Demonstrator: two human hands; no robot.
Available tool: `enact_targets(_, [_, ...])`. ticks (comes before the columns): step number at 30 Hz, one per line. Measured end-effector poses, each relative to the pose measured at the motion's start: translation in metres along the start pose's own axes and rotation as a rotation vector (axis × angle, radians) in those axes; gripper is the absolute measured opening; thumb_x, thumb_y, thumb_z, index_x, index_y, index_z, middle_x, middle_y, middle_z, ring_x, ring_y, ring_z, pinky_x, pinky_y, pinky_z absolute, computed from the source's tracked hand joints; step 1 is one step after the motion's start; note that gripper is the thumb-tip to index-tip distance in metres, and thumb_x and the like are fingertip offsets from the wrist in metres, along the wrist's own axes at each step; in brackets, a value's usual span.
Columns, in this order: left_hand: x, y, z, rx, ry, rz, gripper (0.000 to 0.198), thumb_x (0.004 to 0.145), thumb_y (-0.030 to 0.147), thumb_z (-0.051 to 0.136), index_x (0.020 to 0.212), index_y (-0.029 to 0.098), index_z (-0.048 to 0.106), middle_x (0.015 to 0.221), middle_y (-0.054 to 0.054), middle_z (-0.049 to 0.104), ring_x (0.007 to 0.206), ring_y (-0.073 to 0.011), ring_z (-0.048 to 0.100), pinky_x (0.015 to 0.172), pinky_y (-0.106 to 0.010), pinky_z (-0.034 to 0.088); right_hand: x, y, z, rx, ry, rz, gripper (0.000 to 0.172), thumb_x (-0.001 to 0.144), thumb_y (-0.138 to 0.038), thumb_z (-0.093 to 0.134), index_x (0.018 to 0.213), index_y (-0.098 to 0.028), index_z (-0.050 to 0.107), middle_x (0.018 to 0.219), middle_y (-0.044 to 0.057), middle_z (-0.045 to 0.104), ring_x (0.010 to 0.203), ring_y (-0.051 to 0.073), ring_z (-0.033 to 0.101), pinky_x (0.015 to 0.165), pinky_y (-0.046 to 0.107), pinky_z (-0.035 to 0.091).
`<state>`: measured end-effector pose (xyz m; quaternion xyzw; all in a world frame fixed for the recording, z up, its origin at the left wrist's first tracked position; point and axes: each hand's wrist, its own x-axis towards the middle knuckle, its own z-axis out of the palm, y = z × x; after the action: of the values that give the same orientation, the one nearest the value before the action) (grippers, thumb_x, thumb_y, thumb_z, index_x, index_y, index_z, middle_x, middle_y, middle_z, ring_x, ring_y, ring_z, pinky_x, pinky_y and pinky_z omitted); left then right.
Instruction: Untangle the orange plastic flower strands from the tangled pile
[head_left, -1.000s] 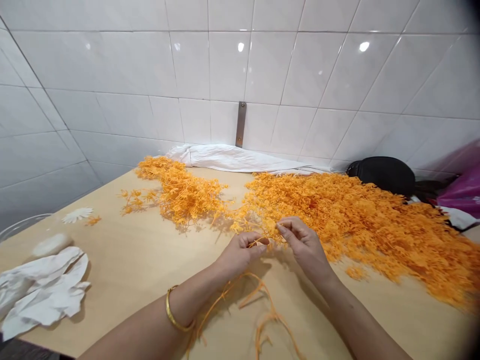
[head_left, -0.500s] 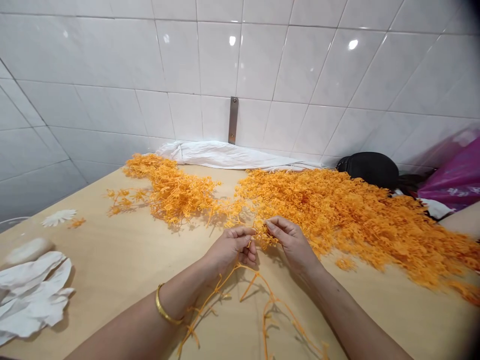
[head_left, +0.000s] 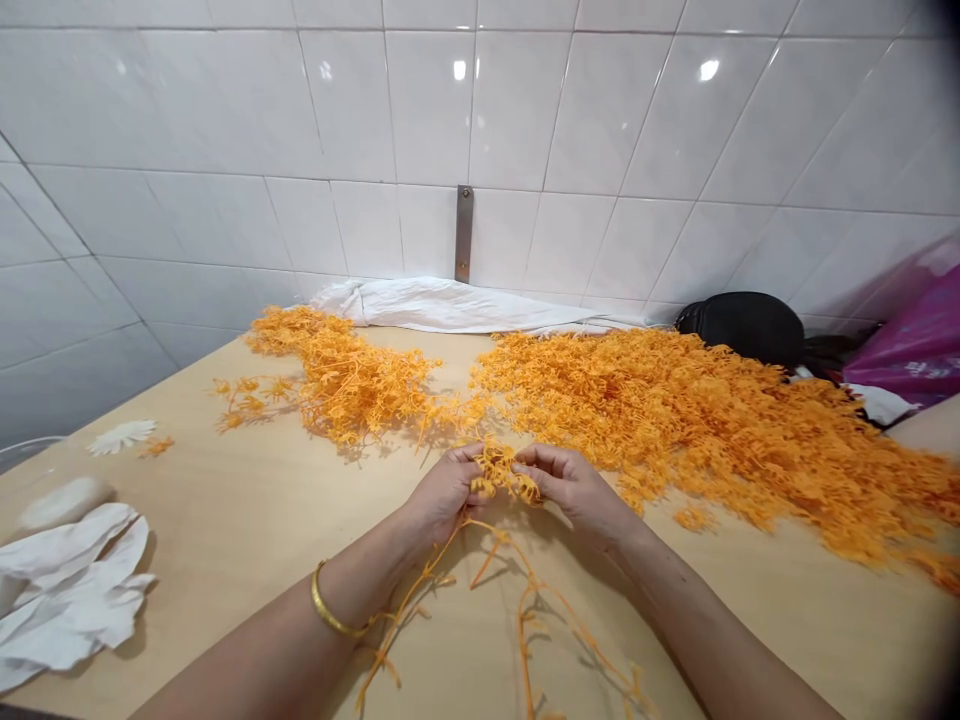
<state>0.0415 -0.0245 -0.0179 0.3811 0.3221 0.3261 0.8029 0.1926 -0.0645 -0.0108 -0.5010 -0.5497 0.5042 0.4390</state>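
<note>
Left hand [head_left: 444, 493] half curled, right hand [head_left: 571, 490] half curled — orange sprig clump [head_left: 502, 474] pinched between both, loose orange strand [head_left: 480, 560] trailing just below the hands, large orange sprig heap [head_left: 637, 410] just ahead of right hand, gold bangle [head_left: 332, 605] on left wrist
</note>
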Motion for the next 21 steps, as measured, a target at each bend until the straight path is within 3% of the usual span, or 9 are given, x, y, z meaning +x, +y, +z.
enact_targets(2, [-0.001,0.001,-0.001,0.007,-0.015,0.004,0.011,0.059,0.013,0.057,0.064,0.014,0.047,0.044,0.009,0.032,0.033,0.0008,0.015,0.034,-0.014,0.008,0.000,-0.001,0.000,0.028,0.012,0.007,0.025,0.068,-0.041,0.061,0.073,-0.017,0.057,0.060,-0.004,0.048,0.052,0.007,0.037,0.049,0.022,0.027])
enact_targets(6, [-0.002,0.003,-0.003,-0.012,-0.046,0.000,0.020,0.059,0.016,0.062,0.064,0.016,0.043,0.041,0.011,0.020,0.035,-0.0004,0.010,0.037,-0.016,0.004,0.002,-0.002,-0.005,0.130,0.164,-0.033,0.026,0.065,-0.038,0.064,0.061,-0.017,0.050,0.054,-0.005,0.045,0.050,0.006,0.037,0.049,0.021,0.028])
enact_targets(10, [-0.004,0.006,-0.002,0.087,-0.098,-0.051,0.024,0.058,0.024,0.066,0.073,0.014,0.050,0.039,0.012,0.022,0.035,-0.0011,0.010,0.038,-0.018,0.004,0.005,0.000,-0.006,0.278,0.274,-0.043,0.028,0.065,-0.038,0.065,0.059,-0.016,0.047,0.055,-0.004,0.050,0.052,0.006,0.042,0.050,0.019,0.031])
enact_targets(13, [-0.006,0.007,0.000,0.220,-0.104,-0.083,0.029,0.057,0.025,0.067,0.079,0.011,0.056,0.038,0.011,0.024,0.036,-0.0013,0.011,0.040,-0.020,0.004,0.006,-0.002,-0.009,0.398,0.339,-0.050,0.027,0.064,-0.037,0.066,0.062,-0.018,0.046,0.045,-0.008,0.041,0.042,0.004,0.034,0.041,0.017,0.027])
enact_targets(18, [-0.008,0.007,-0.003,0.337,-0.098,-0.133,0.032,0.056,0.023,0.066,0.085,0.012,0.059,0.035,0.011,0.022,0.034,-0.0024,0.012,0.040,-0.022,0.004,0.007,-0.010,-0.039,0.498,0.752,-0.116,0.031,0.057,-0.032,0.071,0.060,-0.019,0.042,0.045,-0.010,0.034,0.037,0.003,0.027,0.035,0.015,0.026])
enact_targets(21, [-0.007,0.005,-0.005,0.281,-0.089,-0.100,0.026,0.056,0.027,0.068,0.074,0.014,0.056,0.036,0.011,0.022,0.035,-0.0015,0.011,0.039,-0.021,0.004,0.008,-0.008,-0.054,0.505,0.766,-0.147,0.029,0.057,-0.031,0.070,0.060,-0.019,0.043,0.046,-0.010,0.034,0.038,0.003,0.029,0.037,0.015,0.030])
